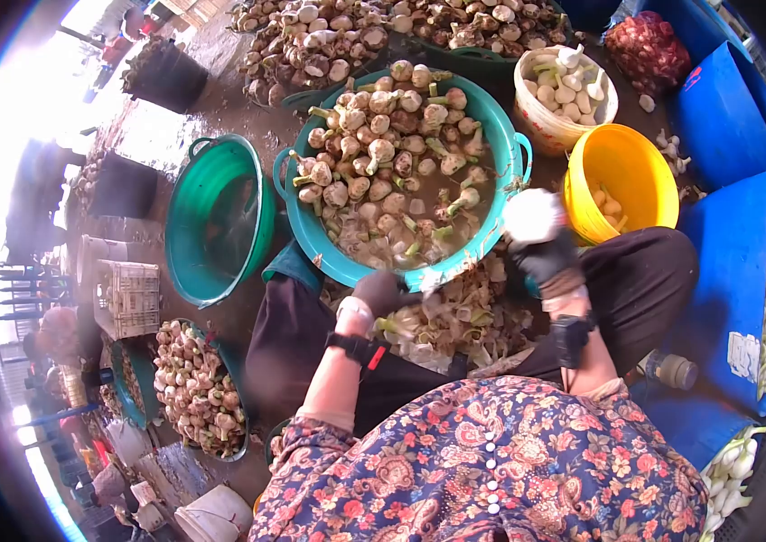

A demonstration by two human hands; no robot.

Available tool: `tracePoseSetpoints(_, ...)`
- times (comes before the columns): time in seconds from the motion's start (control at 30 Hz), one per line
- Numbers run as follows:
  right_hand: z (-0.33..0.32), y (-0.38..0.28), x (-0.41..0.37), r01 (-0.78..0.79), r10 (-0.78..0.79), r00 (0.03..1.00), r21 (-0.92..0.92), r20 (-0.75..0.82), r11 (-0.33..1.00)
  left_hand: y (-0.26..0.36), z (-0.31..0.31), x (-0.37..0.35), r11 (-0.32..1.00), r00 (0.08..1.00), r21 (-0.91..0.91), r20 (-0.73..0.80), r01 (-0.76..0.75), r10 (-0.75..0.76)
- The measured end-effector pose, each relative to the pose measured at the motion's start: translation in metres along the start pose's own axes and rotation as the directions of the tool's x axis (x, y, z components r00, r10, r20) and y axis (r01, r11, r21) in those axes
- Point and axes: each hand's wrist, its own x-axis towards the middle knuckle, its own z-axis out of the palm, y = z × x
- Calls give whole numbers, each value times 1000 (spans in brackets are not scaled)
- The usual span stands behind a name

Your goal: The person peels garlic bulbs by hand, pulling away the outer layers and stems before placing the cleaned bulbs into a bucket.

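My right hand (546, 257), in a dark glove, is closed around a garlic bulb (532, 216). The bulb looks bright white and blurred, beside the basin's right rim. My left hand (382, 294), also gloved, is curled at the near rim of a teal basin (303, 237); whatever its fingers hold is hidden. Unpeeled garlic bulbs (381, 151) with short stems are heaped in that basin, some lying in murky water. Below the basin, between my legs, lies a pile of garlic skins and trimmings (455, 321).
A yellow bucket (663, 172) with a few pale bulbs stands right of the basin. Behind it is a white bucket (537, 126) of peeled garlic. A green tub (186, 212) sits left. Blue barrels (717, 135) line the right; more garlic heaps (198, 384) stand around.
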Motion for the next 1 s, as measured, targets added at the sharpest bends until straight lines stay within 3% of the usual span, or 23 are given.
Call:
tracePoseSetpoints(0.03, 10, -16, -8, 43, -49, 966, 30, 253, 999, -8, 10, 23, 989, 986, -142, -158, 32, -55)
tracePoseSetpoints(0.07, 29, -32, -12, -33, -11, 916, 100, 402, 994, -11, 15, 43, 983, 957, -177, -274, 48, -96)
tracePoseSetpoints(0.1, 31, -41, -12, -58, 0, 899, 119, 438, 991, -9, 18, 63, 976, 912, -211, -386, 55, -134)
tracePoseSetpoints(0.13, 33, -50, -11, -84, 10, 881, 136, 474, 987, -4, 17, 80, 970, 910, -225, -377, 89, -171)
tracePoseSetpoints(0.2, 19, -53, -11, -32, 1, 945, 89, 326, 996, 6, 14, 118, 966, 928, -198, -299, 167, -222)
tracePoseSetpoints(0.23, 28, -41, -10, -41, 46, 994, -46, 101, 998, 16, 9, 125, 975, 937, -143, -283, 169, -204)
tracePoseSetpoints(0.27, 17, -26, -3, -44, 32, 999, -293, -43, 955, 9, 16, 143, 975, 949, -164, -251, 152, -191)
tracePoseSetpoints(0.3, 5, -12, 3, -84, -14, 983, -516, -183, 852, 1, 27, 163, 972, 960, -188, -216, 139, -179)
tracePoseSetpoints(0.37, 8, 7, 4, -287, 110, 933, -526, -342, 800, -5, 34, 175, 961, 962, -274, -255, 25, -97)
tracePoseSetpoints(0.4, 2, 15, 5, -326, 143, 923, -525, -358, 786, -7, 36, 179, 949, 959, -312, -278, -33, -58)
tracePoseSetpoints(0.5, -7, 32, 8, -444, 184, 880, -621, -439, 646, -8, 38, 175, 901, 952, -419, -215, 111, -217)
tracePoseSetpoints(0.53, -12, 37, 9, -449, 178, 882, -669, -435, 592, -26, 59, 186, 683, 941, -728, -268, -56, -208)
tracePoseSetpoints(0.63, -27, 53, 8, -425, 134, 902, -785, -411, 450, -35, 68, 171, 563, 970, -824, -184, -63, -160)
tracePoseSetpoints(0.67, -27, 56, 8, -399, 97, 913, -815, -397, 419, -32, 68, 167, 768, 969, -637, -223, -62, -107)
tracePoseSetpoints(0.7, -28, 58, 9, -368, 55, 925, -845, -377, 387, -30, 66, 163, 822, 948, -568, -286, -49, -142)
tracePoseSetpoints(0.73, -21, 60, 7, -335, 5, 925, -812, -379, 479, -27, 65, 158, 869, 922, -493, -349, -31, -165)
tracePoseSetpoints(0.77, -15, 58, 3, -349, 1, 918, -804, -397, 482, -21, 62, 156, 908, 895, -418, -409, -9, -179)
tracePoseSetpoints(0.8, -10, 55, 0, -365, -3, 908, -796, -419, 483, -32, 69, 172, 847, 936, -523, -339, -99, -100)
tracePoseSetpoints(1.0, -25, 48, 4, -378, 41, 900, -729, -435, 571, 1, 67, 212, 876, 976, -471, -218, -103, -3)
